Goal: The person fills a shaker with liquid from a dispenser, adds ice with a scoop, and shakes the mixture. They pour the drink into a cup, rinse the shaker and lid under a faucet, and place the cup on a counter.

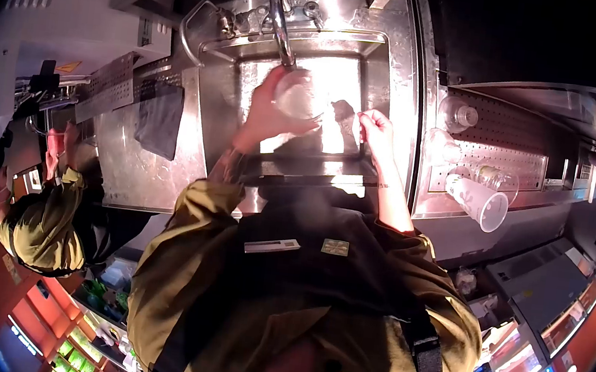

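Okay, left hand (268,116) is wrapped around a clear cup (297,94) under the tap (281,26), mid-sink (372,55); right hand (379,133) sits at the cup's 3 o'clock, fingers pinched (contents: cannot tell).

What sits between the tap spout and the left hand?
A glass, gripped by the left hand just under the tap, in the head view.

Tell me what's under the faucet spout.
A clear container, gripped by the left hand, sits under the faucet. The hand and glare hide its contents and the sink floor below.
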`<state>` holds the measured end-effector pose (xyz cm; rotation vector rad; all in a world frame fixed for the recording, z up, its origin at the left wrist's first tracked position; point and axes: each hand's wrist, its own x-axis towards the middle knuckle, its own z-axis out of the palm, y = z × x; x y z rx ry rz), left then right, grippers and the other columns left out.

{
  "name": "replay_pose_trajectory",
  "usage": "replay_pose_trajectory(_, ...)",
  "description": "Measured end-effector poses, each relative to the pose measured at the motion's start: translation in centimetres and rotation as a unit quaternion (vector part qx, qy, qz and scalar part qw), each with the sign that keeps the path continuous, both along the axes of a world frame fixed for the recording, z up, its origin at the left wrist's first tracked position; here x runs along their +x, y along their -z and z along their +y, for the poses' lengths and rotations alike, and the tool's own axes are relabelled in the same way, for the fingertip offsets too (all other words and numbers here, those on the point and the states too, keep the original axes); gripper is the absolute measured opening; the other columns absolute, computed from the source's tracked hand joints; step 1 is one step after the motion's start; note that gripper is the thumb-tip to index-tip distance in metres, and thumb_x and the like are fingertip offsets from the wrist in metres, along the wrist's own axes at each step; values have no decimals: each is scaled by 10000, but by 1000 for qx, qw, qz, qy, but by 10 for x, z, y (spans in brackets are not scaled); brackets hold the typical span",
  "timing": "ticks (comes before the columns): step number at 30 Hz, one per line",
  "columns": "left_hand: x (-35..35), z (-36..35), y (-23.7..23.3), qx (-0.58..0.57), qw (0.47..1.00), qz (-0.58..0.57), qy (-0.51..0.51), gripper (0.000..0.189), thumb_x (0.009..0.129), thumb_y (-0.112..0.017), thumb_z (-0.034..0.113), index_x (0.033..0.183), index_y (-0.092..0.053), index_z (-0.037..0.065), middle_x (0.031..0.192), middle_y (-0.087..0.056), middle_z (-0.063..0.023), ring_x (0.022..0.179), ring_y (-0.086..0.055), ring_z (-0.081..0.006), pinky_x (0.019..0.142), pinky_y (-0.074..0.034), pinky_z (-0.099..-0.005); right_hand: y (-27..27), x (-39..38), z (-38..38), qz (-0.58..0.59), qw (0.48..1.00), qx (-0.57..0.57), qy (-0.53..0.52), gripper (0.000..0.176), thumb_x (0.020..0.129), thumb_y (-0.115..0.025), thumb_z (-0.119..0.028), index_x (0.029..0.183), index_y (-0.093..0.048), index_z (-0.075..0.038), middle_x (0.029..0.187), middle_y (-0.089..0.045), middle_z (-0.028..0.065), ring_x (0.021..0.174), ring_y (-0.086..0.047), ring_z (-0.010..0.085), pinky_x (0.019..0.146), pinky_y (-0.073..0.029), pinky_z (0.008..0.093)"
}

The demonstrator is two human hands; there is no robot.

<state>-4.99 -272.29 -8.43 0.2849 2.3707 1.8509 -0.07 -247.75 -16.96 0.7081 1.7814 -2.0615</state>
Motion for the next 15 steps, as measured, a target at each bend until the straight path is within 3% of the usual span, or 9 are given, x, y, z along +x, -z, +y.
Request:
replay_pose_trajectory(1,-6,10,35,83,996,21,15,837,522,-907,224,1231,-493,59,1129,-604,-75,1036,-587,-189,943,-453,-342,0,0,-2,1,1000,-3,3,145,899,-593,-129,764,-601,-76,597,-529,-44,494,-454,34,451,-361,192)
replay_pose_trajectory(3,-29,25,52,-79,989,118,49,823,536,-900,260,1214,-476,65,1106,-615,-83,1035,-591,-186,925,-463,-338,-1,-2,-4,6,1000,-3,10,142,898,-595,-127,765,-600,-77,601,-530,-44,494,-456,32,453,-363,191)
replay_pose_trajectory(5,-31,43,59,-37,995,73,-64,810,555,-882,288,1212,-458,74,1112,-611,-98,1032,-607,-231,904,-482,-347,2,-4,-2,39,999,20,-1,121,892,-601,-106,777,-596,-70,610,-529,-43,495,-456,33,453,-370,190)
replay_pose_trajectory(6,-25,49,47,-189,977,20,-96,826,563,-865,282,1236,-432,78,1131,-599,-113,1032,-606,-284,900,-493,-369,4,-4,1,58,998,13,-8,113,890,-600,-88,779,-595,-66,611,-528,-44,495,-454,31,455,-371,188)
replay_pose_trajectory(8,-24,53,66,-223,958,160,-85,780,574,-832,278,1237,-458,113,1168,-573,-123,1076,-574,-312,904,-482,-409,10,-1,12,72,997,24,-15,64,836,-659,-52,830,-595,-48,652,-547,-42,553,-508,46,505,-427,196)
replay_pose_trajectory(11,-20,48,61,-229,959,165,8,730,558,-808,247,1203,-495,115,1222,-541,-126,1151,-519,-314,953,-434,-445,9,-6,5,188,973,129,-36,218,750,-753,-93,881,-589,-33,729,-596,-14,631,-564,69,589,-487,216)
replay_pose_trajectory(12,-21,47,46,-238,968,60,-43,724,561,-824,291,1176,-514,67,1134,-591,-121,1069,-575,-299,907,-472,-441,-13,-9,0,77,953,268,-118,425,650,-835,-136,969,-583,-11,856,-636,32,772,-602,111,717,-515,260)
replay_pose_trajectory(13,-27,38,45,-255,960,-33,-111,601,617,-831,211,1118,-550,34,999,-640,-67,925,-626,-216,803,-523,-378,-7,-12,-1,91,930,318,-161,644,574,-883,-166,1112,-559,-23,992,-644,78,907,-606,170,838,-497,297)
replay_pose_trajectory(15,-32,19,39,115,972,-115,-168,429,679,-795,50,1050,-580,32,893,-643,-10,811,-612,-117,714,-531,-287,14,-16,-9,183,895,349,-209,886,518,-911,-181,1274,-469,-48,1135,-613,124,1064,-567,235,945,-448,329)
